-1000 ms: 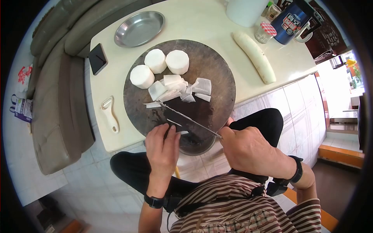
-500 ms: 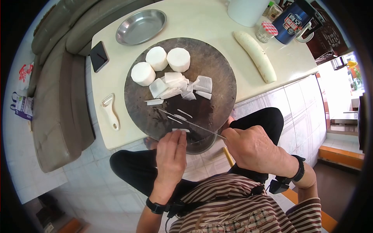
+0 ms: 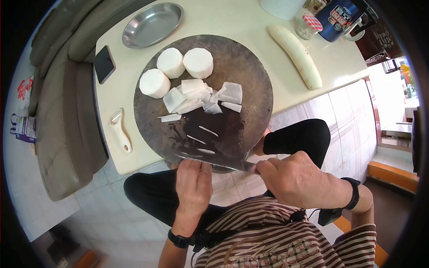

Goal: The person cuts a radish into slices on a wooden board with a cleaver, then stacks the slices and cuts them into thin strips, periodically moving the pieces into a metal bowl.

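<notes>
Lower than before, the long metal knife (image 3: 223, 163) angles over the near rim of the round dark wooden board (image 3: 252, 67), which holds white peeled chunks (image 3: 198, 63) and thin pale slices (image 3: 206, 151). My right hand (image 3: 297, 181) grips its handle; my left hand (image 3: 194, 187) bunches at the blade, contents unclear to me.

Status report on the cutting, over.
Right hand gripping knife; left hand at blade. White slivers beyond, on chopping board. Sheets, daikon chunks farther back.

Cream table (image 3: 228, 20), round board (image 3: 252, 76), metal dish (image 3: 153, 25), phone (image 3: 104, 64), peeler (image 3: 120, 132), white radish (image 3: 296, 56), jar (image 3: 308, 27), blue canister (image 3: 335, 20)
</notes>
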`<move>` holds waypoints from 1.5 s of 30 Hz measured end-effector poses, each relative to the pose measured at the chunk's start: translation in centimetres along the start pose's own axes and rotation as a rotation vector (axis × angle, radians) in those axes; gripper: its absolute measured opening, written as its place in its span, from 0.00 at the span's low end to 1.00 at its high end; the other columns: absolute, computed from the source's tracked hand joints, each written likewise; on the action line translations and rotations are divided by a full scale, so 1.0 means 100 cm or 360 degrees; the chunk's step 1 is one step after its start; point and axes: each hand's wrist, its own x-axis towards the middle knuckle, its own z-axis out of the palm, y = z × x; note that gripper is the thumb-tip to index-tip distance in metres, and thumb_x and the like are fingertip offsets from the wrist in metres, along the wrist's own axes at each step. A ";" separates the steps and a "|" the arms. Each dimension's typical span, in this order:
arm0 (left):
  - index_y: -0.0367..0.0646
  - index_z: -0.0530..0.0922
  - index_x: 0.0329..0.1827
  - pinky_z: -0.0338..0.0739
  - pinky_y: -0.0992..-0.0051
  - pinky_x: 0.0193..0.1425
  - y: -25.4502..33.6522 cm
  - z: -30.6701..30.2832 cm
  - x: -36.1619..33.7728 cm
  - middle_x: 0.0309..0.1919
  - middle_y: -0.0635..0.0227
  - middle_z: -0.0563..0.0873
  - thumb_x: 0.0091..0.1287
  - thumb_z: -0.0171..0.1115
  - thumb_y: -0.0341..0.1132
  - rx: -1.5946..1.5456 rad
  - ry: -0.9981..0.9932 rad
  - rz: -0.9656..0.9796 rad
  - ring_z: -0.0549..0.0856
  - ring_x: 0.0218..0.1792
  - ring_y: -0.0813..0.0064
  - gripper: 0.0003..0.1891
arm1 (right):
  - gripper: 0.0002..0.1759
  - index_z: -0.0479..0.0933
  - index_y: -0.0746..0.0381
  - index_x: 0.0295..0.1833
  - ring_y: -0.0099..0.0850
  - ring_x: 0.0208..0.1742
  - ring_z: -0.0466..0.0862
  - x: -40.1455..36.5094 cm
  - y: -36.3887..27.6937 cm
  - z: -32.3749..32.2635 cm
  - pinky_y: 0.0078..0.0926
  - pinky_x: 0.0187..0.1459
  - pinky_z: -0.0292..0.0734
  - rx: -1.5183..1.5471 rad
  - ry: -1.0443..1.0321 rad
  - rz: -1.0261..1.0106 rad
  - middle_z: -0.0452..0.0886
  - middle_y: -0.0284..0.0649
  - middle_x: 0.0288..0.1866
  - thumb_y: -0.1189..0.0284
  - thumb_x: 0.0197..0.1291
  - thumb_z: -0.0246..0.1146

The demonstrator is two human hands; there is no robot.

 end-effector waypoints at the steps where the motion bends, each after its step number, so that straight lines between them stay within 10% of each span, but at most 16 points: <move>1: 0.27 0.83 0.44 0.81 0.57 0.53 0.000 -0.001 0.000 0.46 0.49 0.85 0.55 0.71 0.18 -0.0014 -0.0021 -0.0005 0.85 0.49 0.47 0.13 | 0.10 0.71 0.70 0.37 0.42 0.20 0.81 0.000 0.000 0.000 0.36 0.20 0.74 -0.0015 0.0010 -0.0026 0.76 0.44 0.23 0.79 0.49 0.63; 22: 0.29 0.82 0.50 0.80 0.54 0.54 0.003 -0.003 -0.005 0.50 0.48 0.83 0.56 0.69 0.16 -0.0040 -0.0133 -0.0057 0.83 0.50 0.44 0.17 | 0.11 0.71 0.71 0.35 0.39 0.21 0.84 0.046 -0.008 0.018 0.36 0.19 0.74 -0.0205 0.0059 -0.0408 0.77 0.46 0.25 0.79 0.46 0.64; 45: 0.28 0.83 0.45 0.82 0.56 0.54 0.001 0.003 -0.008 0.49 0.50 0.85 0.55 0.70 0.17 0.0066 -0.0031 -0.0037 0.85 0.51 0.45 0.14 | 0.13 0.73 0.72 0.36 0.47 0.25 0.86 0.013 0.004 0.002 0.41 0.25 0.79 0.0022 -0.0021 -0.0108 0.81 0.51 0.24 0.81 0.45 0.66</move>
